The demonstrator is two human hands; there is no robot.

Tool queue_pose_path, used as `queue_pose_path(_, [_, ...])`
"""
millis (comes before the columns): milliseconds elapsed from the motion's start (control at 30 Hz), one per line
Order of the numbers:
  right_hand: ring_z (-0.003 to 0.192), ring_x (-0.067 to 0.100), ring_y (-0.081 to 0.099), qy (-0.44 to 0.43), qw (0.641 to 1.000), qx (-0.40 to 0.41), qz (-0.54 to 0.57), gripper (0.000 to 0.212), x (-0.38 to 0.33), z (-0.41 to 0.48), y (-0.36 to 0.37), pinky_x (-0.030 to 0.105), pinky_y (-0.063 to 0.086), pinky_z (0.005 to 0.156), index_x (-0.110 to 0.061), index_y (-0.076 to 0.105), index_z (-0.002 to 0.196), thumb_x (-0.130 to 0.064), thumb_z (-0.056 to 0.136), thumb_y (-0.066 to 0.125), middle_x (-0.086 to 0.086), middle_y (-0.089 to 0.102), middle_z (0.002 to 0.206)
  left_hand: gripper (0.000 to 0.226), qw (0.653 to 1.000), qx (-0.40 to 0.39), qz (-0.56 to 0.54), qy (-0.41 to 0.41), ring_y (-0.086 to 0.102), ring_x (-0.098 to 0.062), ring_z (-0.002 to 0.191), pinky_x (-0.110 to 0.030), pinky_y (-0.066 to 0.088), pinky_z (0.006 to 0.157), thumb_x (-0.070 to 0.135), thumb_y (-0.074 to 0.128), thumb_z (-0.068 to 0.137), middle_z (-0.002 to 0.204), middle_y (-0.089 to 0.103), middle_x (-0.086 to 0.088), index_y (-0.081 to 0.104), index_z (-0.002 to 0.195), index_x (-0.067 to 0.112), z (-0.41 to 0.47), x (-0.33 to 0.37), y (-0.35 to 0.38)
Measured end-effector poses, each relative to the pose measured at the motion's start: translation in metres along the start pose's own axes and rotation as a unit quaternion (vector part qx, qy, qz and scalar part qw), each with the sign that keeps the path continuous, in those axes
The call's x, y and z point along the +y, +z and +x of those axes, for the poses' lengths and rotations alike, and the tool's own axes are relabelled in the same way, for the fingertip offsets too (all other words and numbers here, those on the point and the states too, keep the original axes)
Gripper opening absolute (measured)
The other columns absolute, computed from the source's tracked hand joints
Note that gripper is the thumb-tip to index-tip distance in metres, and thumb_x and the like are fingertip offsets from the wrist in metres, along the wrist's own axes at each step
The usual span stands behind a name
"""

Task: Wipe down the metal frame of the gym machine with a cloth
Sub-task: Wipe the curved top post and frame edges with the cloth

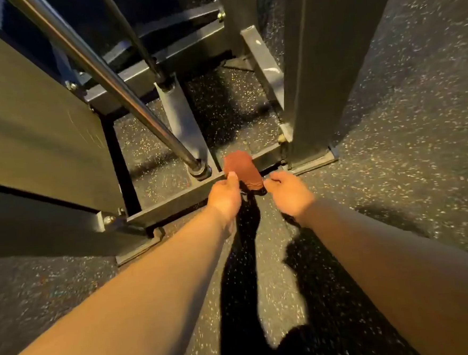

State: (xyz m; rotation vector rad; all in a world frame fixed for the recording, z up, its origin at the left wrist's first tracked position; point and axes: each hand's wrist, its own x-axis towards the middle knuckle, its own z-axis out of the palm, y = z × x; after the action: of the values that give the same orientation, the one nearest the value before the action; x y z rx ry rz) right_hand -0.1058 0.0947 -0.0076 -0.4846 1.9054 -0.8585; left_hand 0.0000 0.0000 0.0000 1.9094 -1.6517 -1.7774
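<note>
Gym machine frame (317,74): wiped vs. unwiped areas not distinguishable; est. most of job remains. Base rail (173,202): red cloth (242,167) draped over it, beside the chrome rod (103,72) foot. L hand (225,194) & R hand (289,193) each pinch a cloth edge.

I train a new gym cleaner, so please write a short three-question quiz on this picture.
1. True or false: the folded reddish-brown cloth lies on the speckled rubber floor, far from the machine.
2. The shiny round chrome rod ends: A) on the low black metal base bar, left of the cloth; B) right of the cloth; C) in a hand.
3. Fill in: the left hand and right hand meet the cloth at its ___ end (near/far).
Key: 1 false; 2 A; 3 near.
</note>
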Motion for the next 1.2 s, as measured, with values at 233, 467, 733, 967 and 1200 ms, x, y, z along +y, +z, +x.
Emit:
queue_pose_path(233, [0.098, 0.015, 0.063, -0.023, 0.999, -0.019, 0.019, 0.035, -0.003, 0.045, 0.027, 0.026, 0.049, 0.083, -0.01, 0.054, 0.137, -0.029, 0.109, 0.046, 0.004, 0.068, 0.117, 0.048, 0.998, -0.002, -0.068, -0.018, 0.063, -0.022, 0.084, -0.039, 0.054, 0.093, 0.048, 0.045, 0.108, 0.092, 0.068, -0.005, 0.062, 0.126, 0.007, 0.049, -0.012, 0.013])
queue_pose_path(467, [0.074, 0.003, 0.068, -0.039, 0.995, -0.087, 0.008, 0.018, -0.028, -0.003, 0.002, 0.018, 0.051, 0.063, -0.008, 0.066, 0.103, -0.017, 0.105, 0.051, 0.001, 0.069, 0.089, 0.02, 0.996, -0.001, -0.073, 0.051, 0.069, 0.0, 0.062, -0.016, 0.052, 0.052, 0.02, 0.05, 0.11, 0.098, 0.067, 0.0, 0.056, 0.128, 0.014, -0.017, 0.009, -0.001])
queue_pose_path(733, [0.079, 0.021, 0.053, 0.02, 0.951, -0.067, 0.301, 0.013, -0.124, -0.166, -0.023, 0.03, 0.041, 0.068, -0.009, 0.065, 0.094, -0.021, 0.093, 0.059, 0.01, 0.056, 0.088, 0.032, 0.982, 0.03, -0.015, 0.188, 0.057, 0.001, 0.069, -0.013, 0.046, 0.064, -0.004, 0.06, 0.096, 0.087, 0.065, 0.009, 0.06, 0.099, 0.027, -0.184, 0.073, -0.055])
queue_pose_path(967, [0.086, 0.013, 0.075, -0.059, 0.941, 0.014, 0.333, 0.051, -0.253, -0.341, -0.068, 0.033, 0.059, 0.077, -0.01, 0.065, 0.118, -0.034, 0.077, 0.081, 0.005, 0.077, 0.101, 0.048, 0.962, -0.023, 0.021, 0.271, 0.068, -0.012, 0.085, -0.026, 0.053, 0.075, -0.002, 0.055, 0.072, 0.091, 0.072, 0.009, 0.065, 0.104, 0.032, -0.396, 0.169, -0.136])
queue_pose_path(1200, [0.095, 0.006, 0.072, -0.156, 0.919, -0.036, 0.359, 0.022, -0.416, -0.532, -0.145, 0.031, 0.055, 0.083, -0.029, 0.057, 0.123, -0.02, 0.108, 0.043, -0.009, 0.076, 0.099, 0.034, 0.948, -0.026, -0.152, 0.278, 0.067, -0.005, 0.078, -0.018, 0.051, 0.07, 0.04, 0.061, 0.09, 0.087, 0.074, 0.003, 0.071, 0.11, 0.015, -0.601, 0.321, -0.221])
